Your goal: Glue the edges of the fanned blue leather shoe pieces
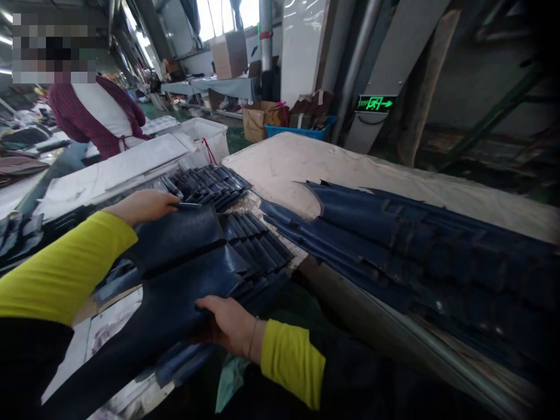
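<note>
A dark blue leather-like piece [179, 274] with a dark seam across it and a curved cut-out is held up between both hands. My left hand [146, 205] grips its upper left edge, fingers mostly behind it. Its lower right edge is pinched by my right hand [231, 324], thumb on top. Just beyond the piece lie rows of folded dark blue pieces [258, 242], with another bundle [210, 184] behind them. On the right, a long overlapping spread of similar blue pieces [420, 245] covers part of the pale table [280, 157].
A person in a checked top [98, 114] stands at the far left beside a white surface [118, 166]. Farther back are a white bin [210, 137], a blue crate [301, 133] and cardboard boxes [254, 121]. The table's metal edge [455, 356] runs along the lower right.
</note>
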A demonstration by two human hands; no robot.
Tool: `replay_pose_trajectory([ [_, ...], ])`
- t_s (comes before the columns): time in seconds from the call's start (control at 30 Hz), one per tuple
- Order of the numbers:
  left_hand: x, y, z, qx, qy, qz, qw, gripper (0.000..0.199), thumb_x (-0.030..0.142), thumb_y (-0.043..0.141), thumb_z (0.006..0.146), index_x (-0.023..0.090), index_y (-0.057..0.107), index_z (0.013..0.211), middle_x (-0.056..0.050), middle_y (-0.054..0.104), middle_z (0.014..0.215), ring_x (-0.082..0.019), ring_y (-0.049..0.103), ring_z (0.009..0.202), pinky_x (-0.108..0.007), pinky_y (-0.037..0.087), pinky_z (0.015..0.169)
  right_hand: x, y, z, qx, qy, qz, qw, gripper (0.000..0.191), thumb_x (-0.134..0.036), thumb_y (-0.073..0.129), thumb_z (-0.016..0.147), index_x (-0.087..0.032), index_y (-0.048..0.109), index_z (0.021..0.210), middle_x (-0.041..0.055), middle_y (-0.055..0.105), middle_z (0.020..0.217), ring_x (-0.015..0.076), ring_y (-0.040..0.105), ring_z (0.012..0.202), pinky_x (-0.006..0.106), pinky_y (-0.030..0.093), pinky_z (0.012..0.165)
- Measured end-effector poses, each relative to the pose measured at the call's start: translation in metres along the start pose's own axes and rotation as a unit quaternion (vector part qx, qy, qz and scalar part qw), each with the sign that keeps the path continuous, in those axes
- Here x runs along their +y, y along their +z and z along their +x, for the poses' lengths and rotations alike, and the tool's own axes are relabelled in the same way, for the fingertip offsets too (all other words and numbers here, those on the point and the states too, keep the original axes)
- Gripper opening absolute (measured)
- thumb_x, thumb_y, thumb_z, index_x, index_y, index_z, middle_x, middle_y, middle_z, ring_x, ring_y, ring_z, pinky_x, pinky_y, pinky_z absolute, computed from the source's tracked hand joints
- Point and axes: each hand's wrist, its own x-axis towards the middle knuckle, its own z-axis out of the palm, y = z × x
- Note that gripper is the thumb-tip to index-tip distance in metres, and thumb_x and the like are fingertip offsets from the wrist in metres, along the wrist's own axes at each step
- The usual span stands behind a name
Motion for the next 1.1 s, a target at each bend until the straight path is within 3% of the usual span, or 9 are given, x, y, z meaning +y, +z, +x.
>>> replay_pose_trajectory([
  [0.2, 0.009, 0.019, 0.016, -0.05, 0.02, 0.029, 0.998, 0.033, 0.033, 0.036, 0.088, 0.02, 0.064, 0.101, -0.009, 0.068, 0.096, -0.023, 0.063, 0.088, -0.03, 0.046, 0.074, -0.014, 0.008, 0.017, 0.042, 0.054, 0.103, 0.992, 0.021, -0.014, 0.039, 0.092, -0.007, 0.053, 0.106, 0.0057, 0.066, 0.073, 0.0129, 0.064, 0.052, 0.023, 0.055, 0.051],
  [0.33, 0.018, 0.04, 0.021, -0.06, 0.004, 0.006, 0.998, 0.033, 0.034, 0.034, 0.088, 0.023, 0.063, 0.099, -0.007, 0.068, 0.096, -0.023, 0.063, 0.091, -0.031, 0.046, 0.075, -0.005, -0.004, 0.031, 0.009, 0.097, 0.086, 0.992, 0.03, -0.022, 0.03, 0.096, -0.005, 0.053, 0.105, 0.0088, 0.066, 0.07, 0.0157, 0.065, 0.052, 0.023, 0.053, 0.046],
  [0.5, 0.017, 0.08, 0.018, -0.073, -0.029, -0.017, 0.997, 0.04, 0.036, 0.031, 0.09, 0.021, 0.06, 0.113, -0.01, 0.066, 0.109, -0.025, 0.062, 0.099, -0.033, 0.047, 0.079, 0.011, -0.016, 0.039, -0.002, 0.152, 0.06, 0.987, 0.046, -0.025, 0.019, 0.098, -0.003, 0.059, 0.089, 0.0086, 0.064, 0.061, 0.0146, 0.064, 0.05, 0.021, 0.051, 0.047],
  [0.63, 0.016, 0.091, 0.015, -0.077, -0.039, -0.028, 0.996, 0.044, 0.039, 0.029, 0.09, 0.022, 0.057, 0.119, -0.009, 0.065, 0.112, -0.025, 0.061, 0.1, -0.032, 0.046, 0.082, 0.013, -0.015, 0.04, 0.012, 0.15, 0.023, 0.988, 0.052, -0.024, 0.018, 0.098, -0.003, 0.061, 0.078, 0.0088, 0.063, 0.059, 0.0126, 0.063, 0.05, 0.019, 0.049, 0.049],
  [0.8, 0.021, 0.102, 0.018, -0.075, -0.028, -0.031, 0.996, 0.039, 0.039, 0.031, 0.089, 0.024, 0.06, 0.111, -0.006, 0.067, 0.104, -0.021, 0.062, 0.096, -0.028, 0.046, 0.079, 0.011, -0.011, 0.038, -0.078, 0.219, -0.052, 0.971, 0.068, -0.039, 0.003, 0.098, -0.008, 0.06, 0.08, 0.01, 0.064, 0.062, 0.0169, 0.065, 0.057, 0.027, 0.05, 0.055],
  [0.9, 0.026, 0.112, 0.019, -0.065, -0.016, -0.033, 0.997, 0.035, 0.035, 0.033, 0.089, 0.023, 0.06, 0.106, -0.006, 0.066, 0.103, -0.02, 0.061, 0.097, -0.027, 0.045, 0.081, 0.001, -0.006, 0.026, -0.106, 0.101, -0.236, 0.961, 0.048, -0.04, 0.025, 0.097, -0.011, 0.061, 0.086, 0.0072, 0.066, 0.07, 0.0182, 0.066, 0.066, 0.03, 0.05, 0.063],
  [0.97, 0.031, 0.117, 0.017, -0.05, -0.013, -0.035, 0.998, 0.036, 0.033, 0.031, 0.089, 0.021, 0.06, 0.107, -0.007, 0.065, 0.103, -0.021, 0.06, 0.098, -0.029, 0.045, 0.084, -0.012, -0.006, 0.017, -0.075, -0.114, -0.42, 0.897, 0.032, -0.036, 0.042, 0.092, -0.014, 0.064, 0.093, 0.0064, 0.068, 0.086, 0.0192, 0.065, 0.083, 0.031, 0.049, 0.077],
  [1.03, 0.036, 0.121, 0.012, -0.028, -0.014, -0.036, 0.999, 0.039, 0.031, 0.029, 0.09, 0.019, 0.059, 0.112, -0.01, 0.062, 0.107, -0.024, 0.057, 0.102, -0.034, 0.044, 0.088, -0.023, -0.012, 0.014, -0.043, -0.275, -0.594, 0.754, 0.026, -0.035, 0.048, 0.09, -0.017, 0.066, 0.097, 0.0067, 0.067, 0.101, 0.0212, 0.061, 0.099, 0.033, 0.044, 0.09],
  [1.1, 0.042, 0.128, 0.004, 0.029, -0.032, -0.036, 0.998, 0.044, 0.03, 0.029, 0.09, 0.018, 0.051, 0.126, -0.013, 0.056, 0.122, -0.027, 0.052, 0.112, -0.04, 0.042, 0.092, -0.025, -0.025, 0.018, -0.03, -0.286, -0.736, 0.613, 0.029, -0.036, 0.046, 0.091, -0.016, 0.067, 0.093, 0.0096, 0.068, 0.101, 0.024, 0.061, 0.1, 0.039, 0.042, 0.092],
])
